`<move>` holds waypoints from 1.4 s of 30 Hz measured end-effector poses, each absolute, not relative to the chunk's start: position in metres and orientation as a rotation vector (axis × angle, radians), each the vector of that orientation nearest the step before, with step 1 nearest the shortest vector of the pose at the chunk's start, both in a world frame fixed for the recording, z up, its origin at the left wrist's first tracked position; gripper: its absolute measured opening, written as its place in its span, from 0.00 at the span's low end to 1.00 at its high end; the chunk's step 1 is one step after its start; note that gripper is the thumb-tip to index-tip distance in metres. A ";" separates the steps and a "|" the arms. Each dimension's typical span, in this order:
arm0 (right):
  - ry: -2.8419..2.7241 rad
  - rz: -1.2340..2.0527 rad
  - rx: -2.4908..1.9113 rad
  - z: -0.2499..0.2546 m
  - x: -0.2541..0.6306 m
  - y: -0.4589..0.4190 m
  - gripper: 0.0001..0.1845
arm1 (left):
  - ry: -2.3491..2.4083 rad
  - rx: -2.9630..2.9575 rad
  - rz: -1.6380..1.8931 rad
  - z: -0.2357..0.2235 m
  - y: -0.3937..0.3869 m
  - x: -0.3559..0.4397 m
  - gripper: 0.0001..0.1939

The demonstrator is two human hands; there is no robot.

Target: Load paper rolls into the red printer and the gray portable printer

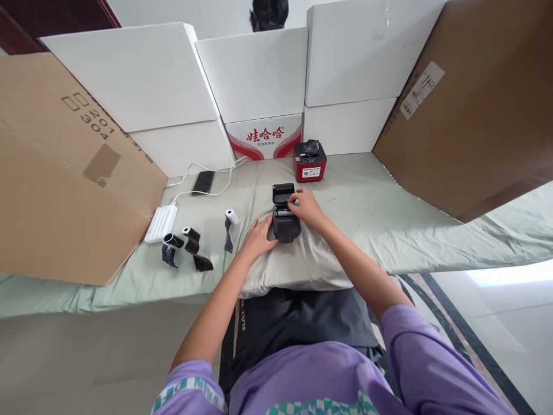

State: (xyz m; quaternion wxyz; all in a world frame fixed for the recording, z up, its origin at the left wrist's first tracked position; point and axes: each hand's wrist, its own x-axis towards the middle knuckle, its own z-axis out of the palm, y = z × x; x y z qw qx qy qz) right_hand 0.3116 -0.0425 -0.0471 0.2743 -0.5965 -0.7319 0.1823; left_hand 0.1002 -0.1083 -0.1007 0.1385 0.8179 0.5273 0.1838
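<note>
Black printer [287,231], lid [283,188] up, near front edge of table [354,202]. Left hand [258,237] spread against printer's left side, likely bracing it; right hand [306,206], fingertips bunched, at open compartment [283,212]; cannot tell if pinching anything.

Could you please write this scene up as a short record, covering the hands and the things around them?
Left hand: touching the left side of the black device
Right hand: fingertips at the device's opening; grip unclear
Lid: raised
Loose rolls: three, left of the device, with dark strips trailing
Behind device: red box, slightly right
Farther left: white block, beside a cardboard panel
</note>
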 end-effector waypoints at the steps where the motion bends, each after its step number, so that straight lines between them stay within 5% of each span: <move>1: -2.032 0.467 -1.671 -0.042 0.308 -0.047 0.11 | 1.521 2.367 0.529 -0.102 -0.108 0.100 0.46; 18: -2.196 0.541 -2.045 -0.019 0.289 -0.048 0.17 | 1.481 2.345 0.551 -0.108 -0.104 0.096 0.48; 30: -2.089 0.449 -1.732 -0.030 0.302 -0.052 0.12 | 1.471 2.337 0.580 -0.103 -0.107 0.097 0.48; 35: -1.760 0.739 -1.188 -0.033 0.319 -0.052 0.13 | 1.459 2.322 0.600 -0.099 -0.108 0.097 0.46; 42: -1.044 1.218 -0.853 -0.064 0.327 -0.048 0.34 | 1.515 2.369 0.580 -0.104 -0.107 0.099 0.42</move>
